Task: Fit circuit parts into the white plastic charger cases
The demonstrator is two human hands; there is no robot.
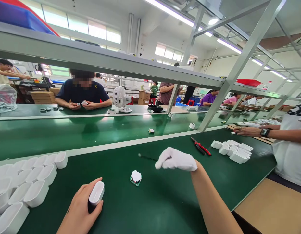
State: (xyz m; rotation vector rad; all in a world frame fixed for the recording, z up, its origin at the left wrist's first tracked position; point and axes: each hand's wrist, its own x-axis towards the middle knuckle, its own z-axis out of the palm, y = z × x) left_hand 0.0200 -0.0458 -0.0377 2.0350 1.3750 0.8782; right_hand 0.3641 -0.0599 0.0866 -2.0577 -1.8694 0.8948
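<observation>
My bare left hand is closed around a small white oval plastic housing, whose hollow open side faces up. My right hand, in a white glove, is raised over the green bench with its fingers curled together. From its fingertips a thin dark rod with a pale tip points left; its exact kind cannot be made out. Between my hands a small green circuit board with a round white part on top lies on the bench.
Many white housings stand in rows at left, and another group at right. Red-handled pliers lie near a metal post. A conveyor carries another board. A co-worker works at right, another opposite.
</observation>
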